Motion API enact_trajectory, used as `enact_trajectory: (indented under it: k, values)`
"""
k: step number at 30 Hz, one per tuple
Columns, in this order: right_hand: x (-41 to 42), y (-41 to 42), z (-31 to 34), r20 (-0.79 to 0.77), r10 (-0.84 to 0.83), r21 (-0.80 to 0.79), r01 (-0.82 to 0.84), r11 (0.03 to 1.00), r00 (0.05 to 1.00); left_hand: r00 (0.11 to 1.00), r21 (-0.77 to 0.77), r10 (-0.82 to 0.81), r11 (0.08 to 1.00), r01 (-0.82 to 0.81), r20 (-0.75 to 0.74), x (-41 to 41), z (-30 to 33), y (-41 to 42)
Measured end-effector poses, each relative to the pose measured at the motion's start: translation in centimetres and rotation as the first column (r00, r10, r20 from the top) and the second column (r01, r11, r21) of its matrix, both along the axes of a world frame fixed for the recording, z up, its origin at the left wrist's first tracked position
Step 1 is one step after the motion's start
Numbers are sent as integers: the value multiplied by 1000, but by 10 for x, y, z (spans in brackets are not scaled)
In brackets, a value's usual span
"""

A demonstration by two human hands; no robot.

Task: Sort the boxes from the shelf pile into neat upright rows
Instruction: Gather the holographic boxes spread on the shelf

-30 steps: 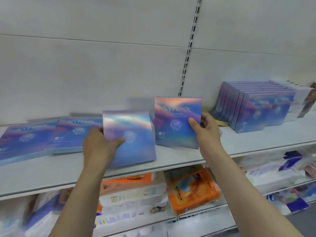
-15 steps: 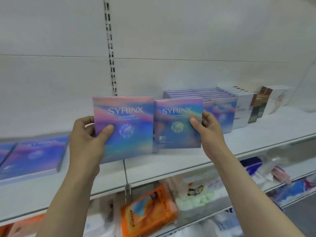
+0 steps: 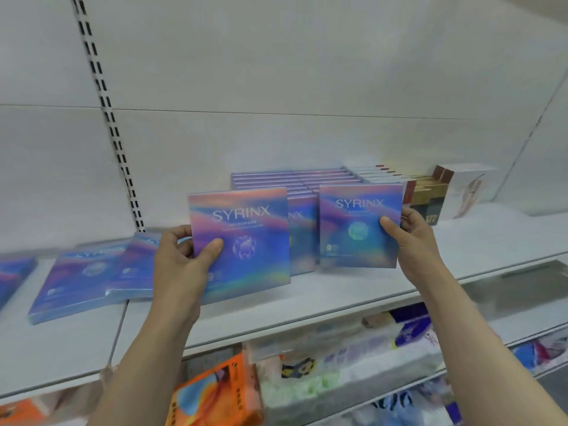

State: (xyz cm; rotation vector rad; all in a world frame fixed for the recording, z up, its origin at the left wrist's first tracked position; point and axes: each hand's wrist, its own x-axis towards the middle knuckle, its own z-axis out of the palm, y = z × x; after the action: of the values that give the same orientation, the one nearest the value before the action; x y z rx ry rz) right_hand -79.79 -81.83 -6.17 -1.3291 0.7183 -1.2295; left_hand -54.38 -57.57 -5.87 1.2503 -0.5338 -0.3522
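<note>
My left hand [image 3: 181, 265] grips one iridescent blue-pink SYRINX box [image 3: 246, 241] upright by its left edge, thumb on the front. My right hand [image 3: 415, 238] grips a second SYRINX box [image 3: 353, 226] upright by its right edge. Both boxes stand just in front of two upright rows of the same boxes [image 3: 292, 186] on the white shelf [image 3: 307, 302]. The second box covers the front of the right row. Further left, a pile of flat SYRINX boxes [image 3: 89, 278] lies on the shelf.
Right of the rows stand white, gold and dark boxes [image 3: 427, 195] and a white carton [image 3: 467, 186]. A slotted upright rail [image 3: 104, 112] runs up the back wall. On the shelf below lie an orange pack [image 3: 215, 392] and soft wrapped packs [image 3: 353, 364].
Both hands have carried their boxes rightward along the shelf, from the flat pile to the front of the upright rows. The two boxes have moved apart.
</note>
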Motion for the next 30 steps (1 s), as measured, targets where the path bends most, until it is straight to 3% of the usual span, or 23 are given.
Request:
enact_trajectory:
  k: [6,10,16,18,21,23,25,28,30]
  values:
    - [10,-32,-19,-72,29,-1,-29,1000,997,1000,6,8,1000,-8,4,-11,-2,-17]
    - [25,-42,-27,-277,-184,-189,134,973,943,1000,5,27,1000,-27,13,-13,-2,-27]
    - [34,-44,-30,-350,-299,-235,226,945,888,998,-8,6,1000,-6,61,-20,-6,-39]
    - [35,-41,-25,-388,-365,-358,226,906,846,998,-17,-7,1000,8,67,-23,-8,-44]
    - [35,-39,-7,-437,-414,-634,53,772,799,996,-20,-15,1000,16,84,-27,-13,-52]
    - [40,-43,6,-489,-465,-778,-128,616,738,996,-10,-12,1000,13,92,-28,-16,-57]
    - [49,-48,16,-537,-507,-821,-278,499,674,996,-11,-11,1000,12,85,-28,-19,-62]
    - [62,-57,21,-655,-455,-742,-403,535,603,996,-3,-13,1000,13,84,-27,-22,-68]
    - [65,-61,20,-676,-411,-716,-412,564,612,994,16,1,1000,-3,105,-25,-25,-71]
